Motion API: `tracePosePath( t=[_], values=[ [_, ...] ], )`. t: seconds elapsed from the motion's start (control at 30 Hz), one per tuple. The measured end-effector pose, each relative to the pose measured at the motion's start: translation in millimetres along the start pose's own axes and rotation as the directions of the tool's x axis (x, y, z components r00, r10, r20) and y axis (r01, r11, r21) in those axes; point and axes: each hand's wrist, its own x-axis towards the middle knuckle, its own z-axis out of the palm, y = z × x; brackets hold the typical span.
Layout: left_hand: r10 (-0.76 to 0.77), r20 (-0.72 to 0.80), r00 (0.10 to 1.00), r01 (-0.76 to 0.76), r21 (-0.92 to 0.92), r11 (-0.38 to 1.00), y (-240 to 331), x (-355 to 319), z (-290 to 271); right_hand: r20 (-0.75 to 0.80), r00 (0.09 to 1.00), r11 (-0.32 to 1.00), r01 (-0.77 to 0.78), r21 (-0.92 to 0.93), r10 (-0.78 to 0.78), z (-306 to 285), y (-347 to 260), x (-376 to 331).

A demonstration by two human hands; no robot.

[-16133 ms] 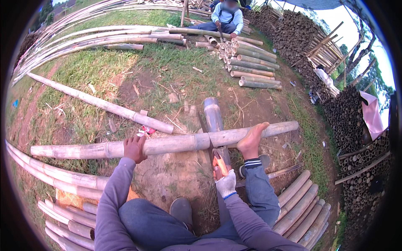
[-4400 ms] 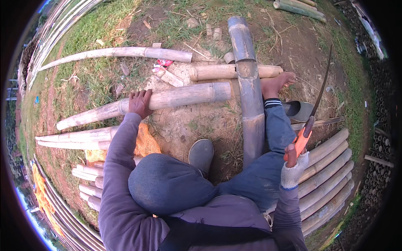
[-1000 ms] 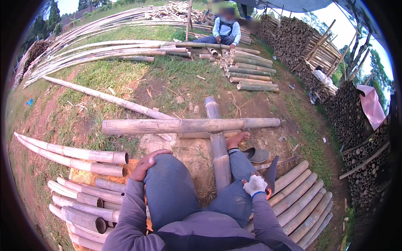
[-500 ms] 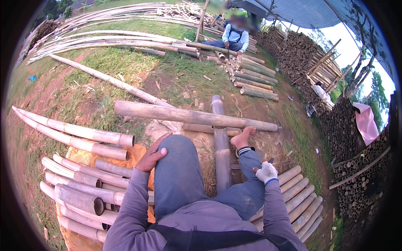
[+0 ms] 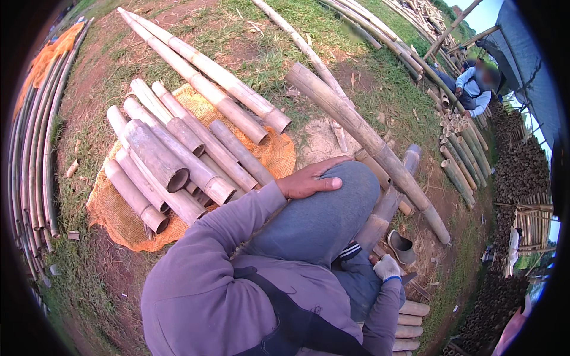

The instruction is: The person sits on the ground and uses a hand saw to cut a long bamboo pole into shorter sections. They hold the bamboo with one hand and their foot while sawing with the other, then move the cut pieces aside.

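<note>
My left hand [image 5: 313, 180] lies bare and flat on my raised knee [image 5: 350, 193], fingers stretched and holding nothing. My right hand [image 5: 387, 268], in a white knitted glove, is closed low by my other leg. It grips what looks like a knife, whose dark blade [image 5: 408, 277] shows beside the wrist; the handle is mostly hidden. In front of my knee, a long thick bamboo pole [image 5: 371, 142] rests slantwise across a shorter bamboo post [image 5: 389, 204]. A dark sandal [image 5: 401, 247] is on the ground beyond the gloved hand.
Cut bamboo tubes [image 5: 157, 154] lie on an orange mesh sheet [image 5: 113, 222] to my left. Long poles [image 5: 35, 148] line the far left. Bamboo lengths [image 5: 409, 329] lie beside my right arm. A co-worker [image 5: 475, 89] sits far right near stacked tubes [image 5: 463, 148].
My view has swung to the left, bringing the mesh sheet and far-left poles into sight. The left hand stays on the knee; the right stays closed. My bare foot is now hidden.
</note>
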Motion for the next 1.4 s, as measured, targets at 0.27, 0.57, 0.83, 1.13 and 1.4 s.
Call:
tracePosePath(
  t=[0.27,0.57,0.83,1.13,1.4],
  values=[
    [-0.139,0.004,0.990,0.137,-0.197,0.971,-22,8,-9,-0.039,0.999,0.997,0.024,0.070,-0.021,46,12,57],
    [-0.618,-0.017,0.786,0.517,-0.532,0.671,-52,5,-18,-0.090,0.996,0.946,0.056,0.321,-0.029,46,13,72],
    [-0.754,-0.048,0.655,0.544,-0.662,0.515,-86,-2,-18,-0.215,0.965,0.740,0.037,0.672,0.148,67,37,120],
    [-0.768,-0.064,0.637,0.580,-0.616,0.533,-79,7,-11,-0.177,0.970,0.684,0.016,0.730,0.166,89,45,139],
    [-0.754,-0.059,0.654,0.639,-0.489,0.593,-78,46,-1,-0.210,0.956,0.651,0.028,0.759,0.204,110,56,146]
  ],
)
